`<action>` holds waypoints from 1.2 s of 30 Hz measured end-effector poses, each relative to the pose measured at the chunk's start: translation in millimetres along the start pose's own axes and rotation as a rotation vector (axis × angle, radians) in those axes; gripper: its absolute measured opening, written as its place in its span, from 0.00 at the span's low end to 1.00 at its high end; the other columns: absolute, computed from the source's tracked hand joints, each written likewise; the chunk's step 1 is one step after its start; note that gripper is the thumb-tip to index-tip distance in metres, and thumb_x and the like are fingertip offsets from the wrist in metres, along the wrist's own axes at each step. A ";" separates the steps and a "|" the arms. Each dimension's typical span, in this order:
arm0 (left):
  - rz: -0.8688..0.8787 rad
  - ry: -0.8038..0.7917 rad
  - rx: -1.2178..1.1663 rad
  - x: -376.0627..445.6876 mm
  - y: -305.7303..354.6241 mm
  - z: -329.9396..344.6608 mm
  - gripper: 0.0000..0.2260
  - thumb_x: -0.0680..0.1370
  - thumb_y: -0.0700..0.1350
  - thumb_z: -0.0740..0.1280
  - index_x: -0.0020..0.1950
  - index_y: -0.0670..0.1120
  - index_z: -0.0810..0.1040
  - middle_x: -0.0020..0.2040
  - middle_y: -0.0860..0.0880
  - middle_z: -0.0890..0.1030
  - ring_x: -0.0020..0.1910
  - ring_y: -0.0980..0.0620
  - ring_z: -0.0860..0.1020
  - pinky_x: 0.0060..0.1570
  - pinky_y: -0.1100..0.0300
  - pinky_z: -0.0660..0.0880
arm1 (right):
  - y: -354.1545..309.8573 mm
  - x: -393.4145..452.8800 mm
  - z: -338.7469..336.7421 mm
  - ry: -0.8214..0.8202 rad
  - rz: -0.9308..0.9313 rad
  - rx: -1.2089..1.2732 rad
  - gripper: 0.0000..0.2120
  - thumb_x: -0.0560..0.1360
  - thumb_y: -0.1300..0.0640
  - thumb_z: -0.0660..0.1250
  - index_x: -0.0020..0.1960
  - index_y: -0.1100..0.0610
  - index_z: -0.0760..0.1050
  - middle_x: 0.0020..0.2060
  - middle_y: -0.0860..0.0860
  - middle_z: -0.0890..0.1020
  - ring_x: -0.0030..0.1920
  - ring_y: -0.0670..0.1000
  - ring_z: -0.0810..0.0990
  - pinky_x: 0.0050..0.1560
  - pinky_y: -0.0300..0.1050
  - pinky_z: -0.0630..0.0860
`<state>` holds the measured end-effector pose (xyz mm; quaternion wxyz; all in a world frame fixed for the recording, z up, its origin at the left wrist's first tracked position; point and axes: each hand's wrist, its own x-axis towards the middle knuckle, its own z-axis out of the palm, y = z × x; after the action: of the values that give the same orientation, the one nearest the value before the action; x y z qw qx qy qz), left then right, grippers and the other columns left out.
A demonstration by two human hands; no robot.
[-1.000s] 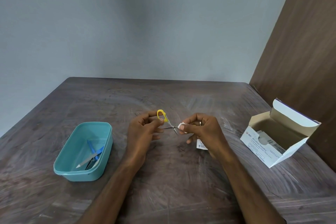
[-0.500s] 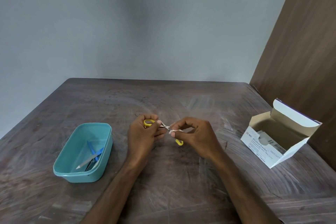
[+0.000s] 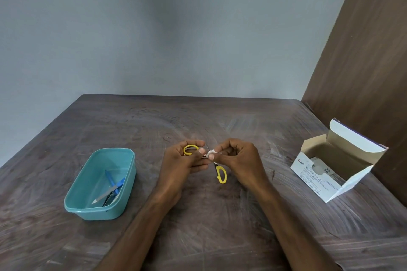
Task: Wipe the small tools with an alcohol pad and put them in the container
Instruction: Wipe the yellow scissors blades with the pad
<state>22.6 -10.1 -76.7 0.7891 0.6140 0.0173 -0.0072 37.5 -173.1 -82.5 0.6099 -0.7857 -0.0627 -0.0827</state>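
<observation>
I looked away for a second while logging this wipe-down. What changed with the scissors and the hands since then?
The scissors opened: one yellow loop stayed in the left hand, the other swung down below the right hand, which pinches the white pad at the blades. A white packet near the right hand is out of sight now. The teal container and swab box stayed put.

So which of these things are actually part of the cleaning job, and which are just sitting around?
Part of the job:
- yellow-handled scissors, held by the left hand
- white alcohol pad, pinched by the right hand
- teal container, with blue-handled tools already inside

Lying about:
- open alcohol swab box on the table
- grey wall behind
</observation>
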 end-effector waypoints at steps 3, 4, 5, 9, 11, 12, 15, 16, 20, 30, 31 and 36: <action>-0.004 0.002 -0.004 0.5 -0.7 0.1 0.05 0.77 0.37 0.69 0.52 0.42 0.81 0.43 0.40 0.85 0.45 0.39 0.85 0.44 0.55 0.84 | 0.5 0.9 -3.2 0.004 0.022 0.017 0.08 0.65 0.60 0.81 0.40 0.59 0.83 0.34 0.61 0.84 0.37 0.60 0.85 0.42 0.54 0.80; -0.004 0.006 -0.008 1.0 -0.7 -0.4 0.05 0.77 0.37 0.69 0.53 0.42 0.81 0.43 0.40 0.85 0.45 0.40 0.85 0.43 0.56 0.83 | 1.3 1.7 -4.4 0.011 0.028 0.015 0.07 0.65 0.60 0.81 0.39 0.58 0.83 0.34 0.61 0.84 0.35 0.59 0.84 0.41 0.52 0.79; -0.007 0.013 -0.016 1.7 -0.4 -1.3 0.05 0.77 0.37 0.69 0.53 0.42 0.81 0.43 0.40 0.85 0.44 0.41 0.86 0.42 0.56 0.83 | 1.8 2.5 -5.4 0.018 0.036 0.018 0.07 0.65 0.60 0.81 0.38 0.58 0.83 0.34 0.62 0.84 0.34 0.57 0.83 0.41 0.51 0.78; -0.028 0.026 -0.037 3.3 0.4 -3.9 0.05 0.77 0.37 0.69 0.52 0.41 0.81 0.44 0.39 0.85 0.44 0.40 0.85 0.42 0.56 0.83 | 2.6 4.8 -6.9 0.018 0.059 0.023 0.08 0.64 0.61 0.81 0.39 0.60 0.83 0.35 0.63 0.84 0.35 0.54 0.82 0.44 0.56 0.80; -0.032 0.025 -0.041 3.3 0.5 -4.1 0.05 0.77 0.37 0.69 0.52 0.41 0.82 0.45 0.38 0.85 0.44 0.40 0.85 0.43 0.55 0.83 | 3.1 5.4 -7.8 0.024 0.063 0.002 0.08 0.64 0.60 0.81 0.39 0.59 0.83 0.35 0.62 0.84 0.35 0.54 0.82 0.43 0.54 0.80; -0.030 0.023 -0.045 3.5 0.7 -4.5 0.05 0.77 0.37 0.69 0.52 0.41 0.82 0.46 0.38 0.85 0.44 0.40 0.86 0.43 0.55 0.83 | 3.8 5.9 -8.8 0.033 0.066 0.000 0.08 0.64 0.60 0.81 0.39 0.59 0.83 0.34 0.61 0.84 0.34 0.53 0.82 0.42 0.52 0.79; -0.025 0.022 -0.062 3.8 1.8 -5.8 0.05 0.77 0.37 0.69 0.52 0.41 0.82 0.45 0.39 0.85 0.43 0.40 0.86 0.43 0.55 0.84 | 4.8 7.4 -12.3 0.067 0.070 -0.002 0.08 0.63 0.60 0.81 0.38 0.58 0.83 0.34 0.61 0.84 0.33 0.53 0.81 0.40 0.48 0.76; -0.023 0.019 -0.059 3.8 1.4 -6.2 0.05 0.77 0.37 0.69 0.52 0.41 0.82 0.45 0.39 0.85 0.44 0.40 0.86 0.43 0.55 0.84 | 4.5 7.4 -12.4 0.071 0.065 -0.012 0.08 0.63 0.59 0.81 0.38 0.58 0.83 0.33 0.60 0.84 0.33 0.52 0.80 0.39 0.47 0.76; -0.030 -0.002 -0.031 4.1 -1.8 -6.1 0.05 0.77 0.37 0.69 0.52 0.41 0.82 0.46 0.39 0.86 0.45 0.40 0.86 0.45 0.54 0.83 | 3.3 5.3 -8.9 0.044 0.030 -0.063 0.07 0.64 0.58 0.81 0.37 0.55 0.84 0.33 0.57 0.84 0.33 0.58 0.82 0.40 0.51 0.79; -0.032 -0.018 -0.023 5.5 -1.4 -6.8 0.05 0.77 0.36 0.69 0.53 0.40 0.81 0.44 0.39 0.85 0.42 0.41 0.86 0.46 0.52 0.83 | 1.8 6.6 -13.6 0.078 0.023 0.013 0.07 0.65 0.56 0.81 0.39 0.56 0.84 0.34 0.54 0.86 0.35 0.51 0.84 0.43 0.51 0.81; -0.037 -0.027 -0.011 5.5 -1.8 -6.9 0.06 0.77 0.36 0.69 0.53 0.40 0.81 0.43 0.39 0.85 0.42 0.41 0.86 0.45 0.53 0.84 | 0.6 6.1 -13.9 0.070 0.011 0.042 0.07 0.65 0.57 0.81 0.40 0.56 0.84 0.35 0.54 0.86 0.36 0.51 0.84 0.44 0.50 0.81; -0.094 -0.134 0.053 3.6 -4.7 -2.8 0.09 0.78 0.36 0.68 0.57 0.42 0.81 0.47 0.38 0.86 0.44 0.39 0.85 0.42 0.55 0.83 | -4.7 1.0 -9.0 -0.050 -0.010 0.046 0.07 0.66 0.61 0.80 0.42 0.60 0.84 0.37 0.58 0.85 0.36 0.50 0.83 0.42 0.46 0.80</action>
<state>26.0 -8.6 -82.1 0.7709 0.6312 -0.0069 -0.0854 37.1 -180.7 -75.6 0.6256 -0.7730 -0.0838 -0.0645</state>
